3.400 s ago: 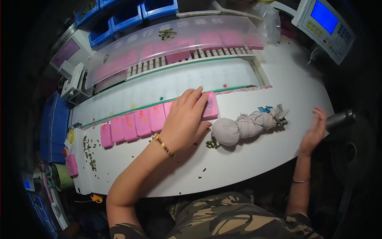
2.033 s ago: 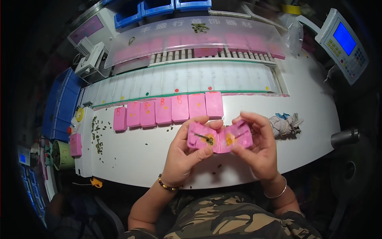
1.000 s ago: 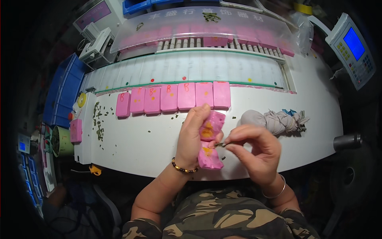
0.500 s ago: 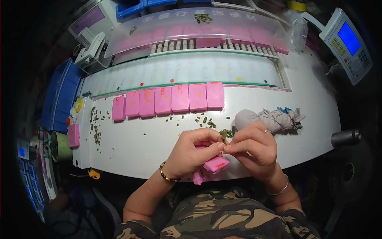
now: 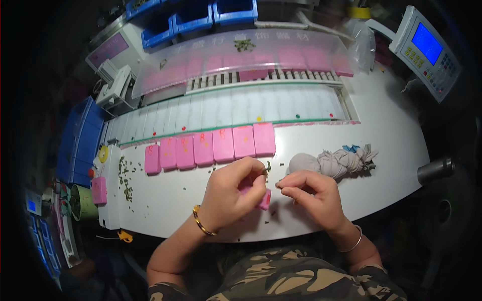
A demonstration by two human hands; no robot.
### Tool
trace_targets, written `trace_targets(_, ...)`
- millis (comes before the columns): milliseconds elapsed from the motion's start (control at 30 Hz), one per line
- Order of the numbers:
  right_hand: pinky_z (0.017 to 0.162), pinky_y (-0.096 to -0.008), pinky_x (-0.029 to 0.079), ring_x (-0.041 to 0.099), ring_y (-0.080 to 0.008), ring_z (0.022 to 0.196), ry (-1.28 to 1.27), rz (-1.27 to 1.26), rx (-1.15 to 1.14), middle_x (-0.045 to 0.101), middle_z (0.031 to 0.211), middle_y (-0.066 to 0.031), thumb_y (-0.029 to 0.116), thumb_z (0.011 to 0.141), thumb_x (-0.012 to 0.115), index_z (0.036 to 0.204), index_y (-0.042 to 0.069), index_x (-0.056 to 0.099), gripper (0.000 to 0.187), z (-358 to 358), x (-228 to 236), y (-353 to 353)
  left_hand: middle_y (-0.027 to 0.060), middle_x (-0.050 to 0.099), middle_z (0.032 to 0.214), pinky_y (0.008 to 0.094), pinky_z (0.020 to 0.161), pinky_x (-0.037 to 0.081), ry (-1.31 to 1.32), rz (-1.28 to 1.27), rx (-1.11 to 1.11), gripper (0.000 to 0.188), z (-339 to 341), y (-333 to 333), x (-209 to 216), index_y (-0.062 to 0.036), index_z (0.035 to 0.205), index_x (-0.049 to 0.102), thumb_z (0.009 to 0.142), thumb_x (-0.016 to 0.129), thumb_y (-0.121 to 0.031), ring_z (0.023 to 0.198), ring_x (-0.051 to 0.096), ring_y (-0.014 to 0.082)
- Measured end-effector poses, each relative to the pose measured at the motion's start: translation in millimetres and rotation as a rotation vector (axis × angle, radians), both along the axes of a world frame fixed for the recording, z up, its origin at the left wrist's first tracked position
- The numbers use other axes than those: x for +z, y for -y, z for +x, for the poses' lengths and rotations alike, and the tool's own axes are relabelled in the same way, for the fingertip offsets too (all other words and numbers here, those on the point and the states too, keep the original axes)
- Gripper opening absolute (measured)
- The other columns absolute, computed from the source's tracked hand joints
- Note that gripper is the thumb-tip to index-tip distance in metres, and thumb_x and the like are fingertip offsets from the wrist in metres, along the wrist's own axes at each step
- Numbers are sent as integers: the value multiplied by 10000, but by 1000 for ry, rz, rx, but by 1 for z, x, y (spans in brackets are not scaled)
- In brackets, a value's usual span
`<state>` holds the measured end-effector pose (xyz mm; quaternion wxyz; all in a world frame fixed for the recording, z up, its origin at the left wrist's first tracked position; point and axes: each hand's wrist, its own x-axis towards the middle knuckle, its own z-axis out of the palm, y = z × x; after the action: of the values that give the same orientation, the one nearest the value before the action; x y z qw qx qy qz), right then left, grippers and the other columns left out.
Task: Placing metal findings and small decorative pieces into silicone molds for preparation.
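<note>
My left hand is closed over a pink rubber-like block, most of it hidden under the palm and fingers. A small dark green piece sticks out by its index fingertip; whether it is gripped there I cannot tell. To the right, a little apart, my right hand has thumb and forefinger pinched together, with a tiny dark bit at the tips too small to name. Just beyond the right hand lies a grey cloth bundle, round at its left end and knotted at the right.
A row of several pink blocks with red marks stands before a white strip-topped tray. Green scraps lie at left. Behind are a translucent cover and blue bins. A display panel rises at right.
My hands have drawn apart; the cluster of green pieces between them is out of sight. Less of the pink block shows under my left hand. The whole view has shifted slightly.
</note>
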<state>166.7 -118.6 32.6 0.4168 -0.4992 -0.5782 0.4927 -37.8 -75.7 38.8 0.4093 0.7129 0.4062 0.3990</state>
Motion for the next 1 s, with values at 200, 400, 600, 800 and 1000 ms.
trace_targets(200,743,-348,531,661,-294,855,381,584,-162,680,1002,-130,-1,765,730,950,8,697,188,10,-1,-2,36,621,668,272,482,483,-575,-661,-642,149,12,-88,43,-31,830,636,856,579,-166,559,580,102)
trace_targets(400,815,-381,508,627,-316,926,525,668,-188,653,1075,-136,45,748,750,1050,22,679,310,22,10,2,68,618,793,322,401,536,309,-434,-202,376,73,-191,89,-13,1129,599,913,658,-315,580,582,145)
trace_targets(600,1013,-485,380,496,-352,1185,834,518,45,501,1326,-165,146,721,777,1308,102,554,629,62,25,6,36,619,764,254,518,471,486,-635,-204,413,80,-138,41,-48,992,613,913,631,-453,641,597,143)
trace_targets(800,1024,-481,358,488,-341,1156,1064,453,359,507,1265,-161,65,710,743,1451,190,412,821,81,26,-17,47,620,822,273,503,448,789,-939,-62,273,29,-71,0,-83,918,582,923,607,-354,634,567,169)
trace_targets(1000,848,-402,451,521,-310,940,909,349,399,542,1040,-116,-12,667,729,1432,226,462,845,65,19,-33,37,543,759,277,379,347,921,-962,-169,220,7,-35,-27,-105,868,532,965,469,-292,509,489,174)
